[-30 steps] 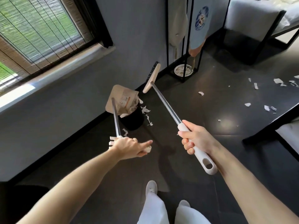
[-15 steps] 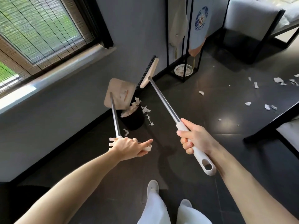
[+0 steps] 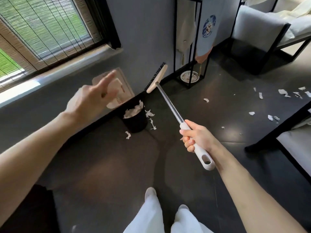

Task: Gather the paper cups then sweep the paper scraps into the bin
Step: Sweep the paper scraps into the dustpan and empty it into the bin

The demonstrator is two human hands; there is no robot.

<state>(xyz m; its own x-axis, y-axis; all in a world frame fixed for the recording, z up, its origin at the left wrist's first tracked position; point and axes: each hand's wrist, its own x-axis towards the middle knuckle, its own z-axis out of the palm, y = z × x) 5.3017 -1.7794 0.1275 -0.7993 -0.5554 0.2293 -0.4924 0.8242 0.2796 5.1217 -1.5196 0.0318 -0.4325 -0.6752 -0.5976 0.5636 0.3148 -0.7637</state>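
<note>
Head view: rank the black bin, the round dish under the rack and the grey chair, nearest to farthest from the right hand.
1. Black bin, left of the right hand gripping the broom.
2. Round dish, straight ahead, farther back.
3. Grey chair, far upper right.

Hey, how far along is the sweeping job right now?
Done: the black bin already holds white paper scraps. In hand: the right hand grips the broom, while the blurred left hand is raised, fingers out, before the dustpan. Left: loose scraps lie beside the bin, and far scraps dot the floor to the right. No paper cups are in view.
</note>
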